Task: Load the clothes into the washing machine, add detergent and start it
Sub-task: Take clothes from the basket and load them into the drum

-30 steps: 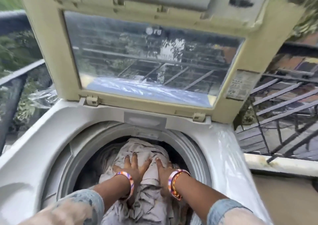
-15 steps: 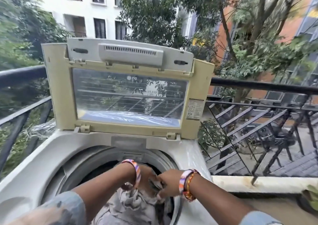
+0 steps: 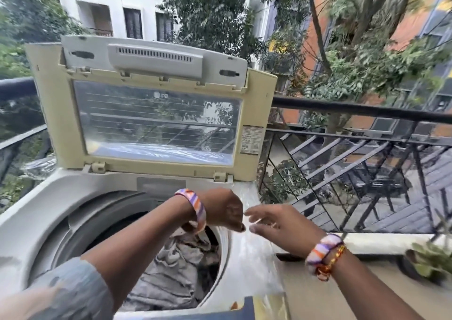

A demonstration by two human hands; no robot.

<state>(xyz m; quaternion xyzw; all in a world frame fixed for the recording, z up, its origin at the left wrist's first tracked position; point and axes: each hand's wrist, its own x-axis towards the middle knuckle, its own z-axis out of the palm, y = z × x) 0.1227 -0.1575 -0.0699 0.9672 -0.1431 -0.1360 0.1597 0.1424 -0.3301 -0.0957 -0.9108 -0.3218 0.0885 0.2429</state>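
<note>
Clothes: since half a second ago both hands are letting go of the grey cloth and rising clear of it, and the camera is tilting up. Heap is lying in the drum, at about 7 o'clock from both hands, below and apart from them. Left hand: loosely curled, gripping nothing, hovering over the drum's 3 o'clock rim. Right hand: fingers spread and empty, reaching over the machine's right deck, probably towards detergent that is not in view. Lid: standing propped open at 12 o'clock, giving access. Railing: running behind.
</note>
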